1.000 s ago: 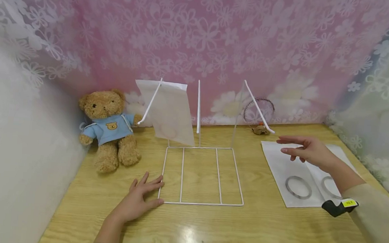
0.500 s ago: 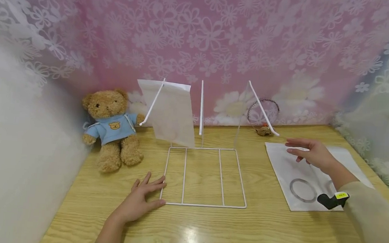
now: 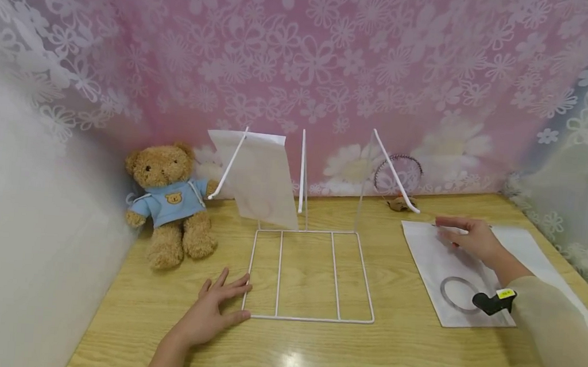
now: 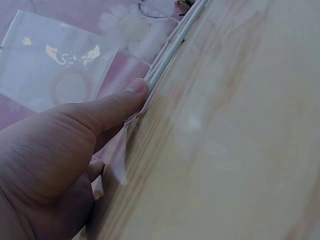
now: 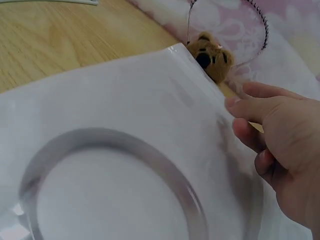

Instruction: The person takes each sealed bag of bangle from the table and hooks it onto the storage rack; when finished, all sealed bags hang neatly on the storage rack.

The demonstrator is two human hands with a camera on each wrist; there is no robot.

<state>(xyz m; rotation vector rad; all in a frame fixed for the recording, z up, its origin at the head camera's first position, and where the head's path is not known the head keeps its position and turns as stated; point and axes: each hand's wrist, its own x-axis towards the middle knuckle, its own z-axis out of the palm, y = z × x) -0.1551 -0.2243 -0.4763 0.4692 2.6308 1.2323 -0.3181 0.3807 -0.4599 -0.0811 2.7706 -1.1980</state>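
1. While the left hand [image 3: 209, 314], spread, touches the wire rack [image 3: 302, 172], the grip of the right hand [image 3: 471, 240] is unclear.
2. Glossy white bag [image 3: 438, 261], grey ring [image 5: 95, 138]: right of the rack.
3. Yellow label [image 3: 506, 293]: unreadable.

What looks like a corner of a home: from where I stand, pink floral fabric [image 3: 304, 52] backs a wood-grained table [image 3: 404, 359], with a teddy bear [image 3: 171, 211] in a blue top [image 3: 154, 204].

blue-shirted teddy bear [image 3: 172, 205] by the back left corner of the tabletop [image 3: 389, 358], headband [image 3: 402, 204] at its back edge, flowery curtain [image 3: 322, 82] behind
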